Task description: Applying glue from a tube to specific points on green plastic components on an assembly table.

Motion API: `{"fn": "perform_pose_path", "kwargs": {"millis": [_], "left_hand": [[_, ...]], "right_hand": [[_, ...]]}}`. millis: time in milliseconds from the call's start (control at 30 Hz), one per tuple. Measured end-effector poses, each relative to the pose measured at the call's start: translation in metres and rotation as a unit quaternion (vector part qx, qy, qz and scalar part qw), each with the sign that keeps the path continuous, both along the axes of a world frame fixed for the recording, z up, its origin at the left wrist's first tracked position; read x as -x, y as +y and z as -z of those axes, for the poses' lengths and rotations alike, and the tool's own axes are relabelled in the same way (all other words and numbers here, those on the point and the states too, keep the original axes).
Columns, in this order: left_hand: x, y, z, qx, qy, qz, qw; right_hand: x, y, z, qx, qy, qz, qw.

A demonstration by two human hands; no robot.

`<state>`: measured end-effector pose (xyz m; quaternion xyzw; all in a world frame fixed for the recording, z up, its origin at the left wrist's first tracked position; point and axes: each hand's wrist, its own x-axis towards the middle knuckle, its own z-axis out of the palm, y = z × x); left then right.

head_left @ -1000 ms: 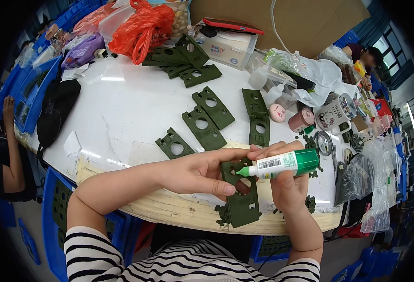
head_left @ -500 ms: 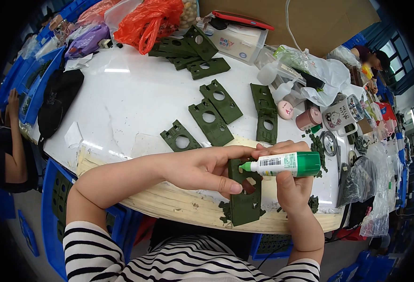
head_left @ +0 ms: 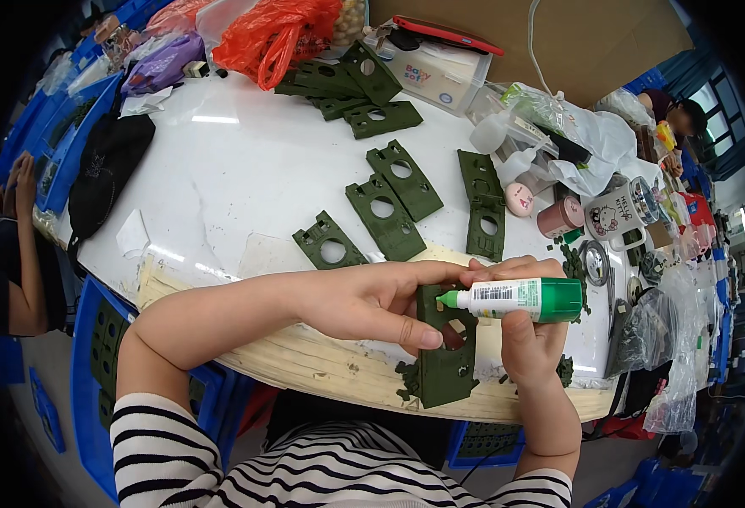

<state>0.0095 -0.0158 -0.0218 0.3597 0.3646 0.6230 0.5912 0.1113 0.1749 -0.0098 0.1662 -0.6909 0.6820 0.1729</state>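
Observation:
My left hand (head_left: 381, 309) grips a dark green plastic plate (head_left: 446, 377) with a round hole, its thumb on the face and the other fingers behind. The plate hangs over the table's near edge. In my right hand (head_left: 529, 343) lies a white glue bottle (head_left: 508, 298) with a green base, tilted sideways. Its light green nozzle points left and touches or hovers just over the plate's upper part; I cannot tell which. Beyond my hands lie similar green plates (head_left: 387, 229), some overlapping. Small dark green parts (head_left: 408, 381) sit by the held plate's lower end.
A black cap-like cloth item (head_left: 110, 173) lies at the left edge of the white table (head_left: 228, 186). A mug (head_left: 613, 216), a pink jar (head_left: 560, 218) and plastic bags (head_left: 601, 152) crowd the right. Blue crates (head_left: 93, 372) stand below left. Another person's arm (head_left: 27, 254) shows at far left.
The view has shifted slightly, so the tabletop things sit a little to the right. Both hands keep their hold, and the nozzle stays at the plate's upper part.

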Motion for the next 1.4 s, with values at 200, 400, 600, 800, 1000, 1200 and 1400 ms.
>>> {"fn": "perform_pose_path", "kwargs": {"millis": [200,400,600,800,1000,1200,1400], "left_hand": [[-0.0002,0.0003,0.0014,0.000,-0.006,0.000,1.000],[-0.0002,0.0001,0.0000,-0.001,-0.012,0.001,1.000],[0.0000,-0.0012,-0.0011,0.008,-0.017,-0.005,1.000],[-0.0002,-0.0010,-0.0005,0.005,-0.015,-0.005,1.000],[0.0000,-0.0008,0.0014,0.004,-0.022,-0.005,1.000],[-0.0002,-0.0006,0.0000,0.001,-0.022,-0.005,1.000],[-0.0001,-0.0013,-0.0017,0.004,-0.023,-0.003,1.000]], "right_hand": [[-0.0005,-0.0011,-0.0016,-0.006,-0.002,0.007,1.000],[-0.0001,-0.0003,-0.0010,0.020,-0.009,-0.002,1.000],[0.0018,-0.0001,-0.0015,0.022,0.000,-0.020,1.000],[0.0018,0.0008,-0.0008,0.005,0.005,-0.020,1.000],[0.0019,0.0008,-0.0010,0.009,0.004,-0.024,1.000],[0.0018,0.0012,-0.0009,0.008,0.006,-0.025,1.000],[0.0017,-0.0001,-0.0030,0.006,0.007,-0.025,1.000]]}}
